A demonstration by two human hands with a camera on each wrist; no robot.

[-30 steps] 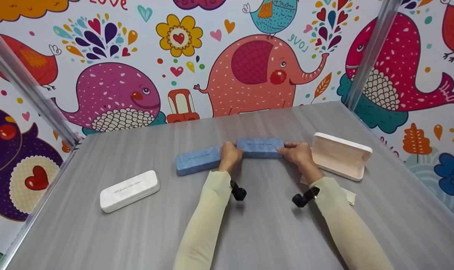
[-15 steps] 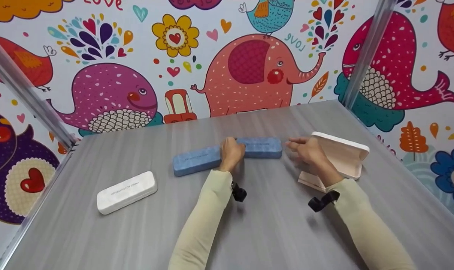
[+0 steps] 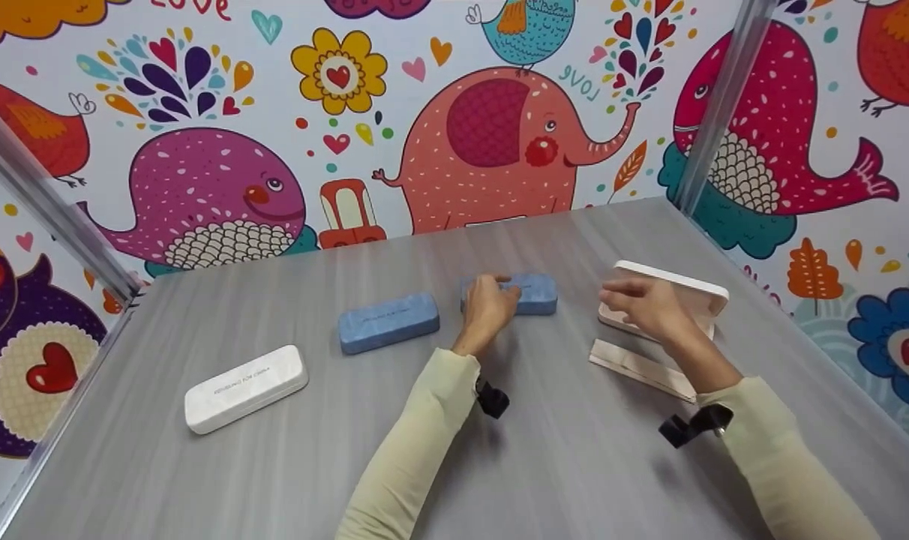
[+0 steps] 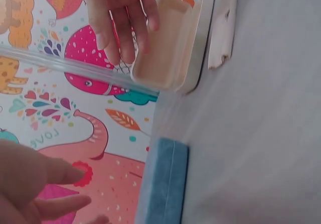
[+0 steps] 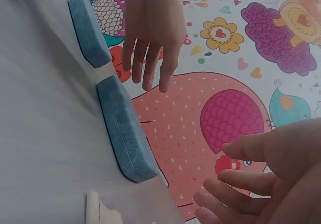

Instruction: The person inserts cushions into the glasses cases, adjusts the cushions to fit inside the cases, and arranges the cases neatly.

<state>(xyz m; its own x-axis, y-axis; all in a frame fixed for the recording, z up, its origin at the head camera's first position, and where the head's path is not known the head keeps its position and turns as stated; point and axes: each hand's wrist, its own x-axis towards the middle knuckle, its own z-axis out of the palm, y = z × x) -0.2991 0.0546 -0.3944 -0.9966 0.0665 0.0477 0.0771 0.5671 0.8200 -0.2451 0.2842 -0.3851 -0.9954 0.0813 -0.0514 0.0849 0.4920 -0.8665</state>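
Observation:
My left hand (image 3: 490,311) hovers by the right-hand blue glasses case (image 3: 537,294), fingers relaxed and holding nothing. It overlaps that case's left part in the head view; the right wrist view shows the hand (image 5: 153,33) apart from the case (image 5: 125,128). To its left lies the other blue glasses case (image 3: 388,322), also closed. My right hand (image 3: 649,304) is in the air before the open white glasses case (image 3: 706,300), with loose fingers and nothing in them. The case's cream inside (image 4: 165,43) shows in the left wrist view.
A closed white glasses case (image 3: 246,388) lies on the left of the grey table (image 3: 544,450). A folded beige cloth (image 3: 638,369) lies in front of the open case, under the right forearm. Patterned walls (image 3: 364,150) and metal posts (image 3: 724,112) bound the table.
Both hands have let go of the right-hand blue case. My right hand has moved right toward the open white case; my left has lifted slightly rightward, uncovering the gap between the blue cases.

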